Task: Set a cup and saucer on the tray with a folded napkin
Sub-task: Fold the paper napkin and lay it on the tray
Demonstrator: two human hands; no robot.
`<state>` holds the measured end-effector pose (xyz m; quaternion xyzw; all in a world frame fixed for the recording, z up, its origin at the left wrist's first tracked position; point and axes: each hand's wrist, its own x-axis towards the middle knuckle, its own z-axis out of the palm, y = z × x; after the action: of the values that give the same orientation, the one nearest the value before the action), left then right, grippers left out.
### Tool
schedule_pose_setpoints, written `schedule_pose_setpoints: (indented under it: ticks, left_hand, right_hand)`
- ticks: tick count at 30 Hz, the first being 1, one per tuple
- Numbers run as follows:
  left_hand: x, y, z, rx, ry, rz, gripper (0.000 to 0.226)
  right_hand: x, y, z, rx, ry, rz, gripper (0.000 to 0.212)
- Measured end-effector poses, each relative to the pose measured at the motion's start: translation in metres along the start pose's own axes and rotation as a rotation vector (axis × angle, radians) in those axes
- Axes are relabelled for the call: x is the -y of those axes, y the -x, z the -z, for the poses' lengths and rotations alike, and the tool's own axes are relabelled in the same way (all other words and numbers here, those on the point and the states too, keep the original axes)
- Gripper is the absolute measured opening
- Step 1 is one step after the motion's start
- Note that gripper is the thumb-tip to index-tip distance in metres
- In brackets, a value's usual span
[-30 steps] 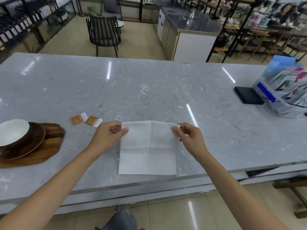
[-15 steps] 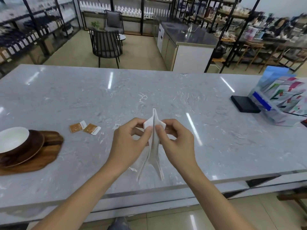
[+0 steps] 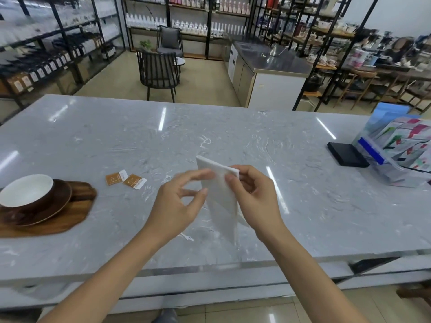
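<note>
Above the counter [image 3: 233, 136], right hand [image 3: 253, 197] pinches the hanging napkin [image 3: 220, 194]; left hand [image 3: 179, 203], just beside, is loosely released.

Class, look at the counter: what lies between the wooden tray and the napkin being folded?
In the head view, two small orange-and-white packets lie on the marble between the wooden tray and the napkin.

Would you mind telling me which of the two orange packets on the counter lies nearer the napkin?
The right-hand packet, tilted with its white end toward the napkin; the other packet lies further left, toward the tray.
</note>
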<state>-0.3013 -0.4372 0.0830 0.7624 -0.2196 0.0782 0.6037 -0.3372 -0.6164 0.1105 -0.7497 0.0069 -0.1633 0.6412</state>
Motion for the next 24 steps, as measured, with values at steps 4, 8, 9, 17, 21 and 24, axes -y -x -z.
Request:
schedule_pose_setpoints:
  ticks: [4,8,9,17,21,24]
  left_hand:
    - [0.023,0.003,-0.001,0.031,0.084,0.234,0.085]
    - [0.047,0.014,0.004,0.246,0.359,0.393,0.053]
    - [0.052,0.019,0.005,0.287,0.402,0.398,0.044]
    - [0.071,0.04,0.022,0.316,0.338,0.436,0.037]
    - [0.064,0.023,0.035,0.293,0.313,0.425,0.06]
    - [0.047,0.003,0.047,0.272,0.388,0.343,0.056]
  right_hand:
    - [0.004,-0.004,0.001,0.057,-0.159,-0.055,0.008]
    - [0.009,-0.012,0.001,0.064,-0.225,-0.044,0.007]
    - [0.009,-0.015,0.002,0.041,-0.239,-0.045,0.007]
    - [-0.006,-0.034,0.016,0.122,-0.226,-0.112,0.007]
    - [-0.011,-0.031,0.013,0.284,-0.184,-0.151,0.007]
    - [-0.013,-0.023,0.01,0.375,-0.152,-0.136,0.007]
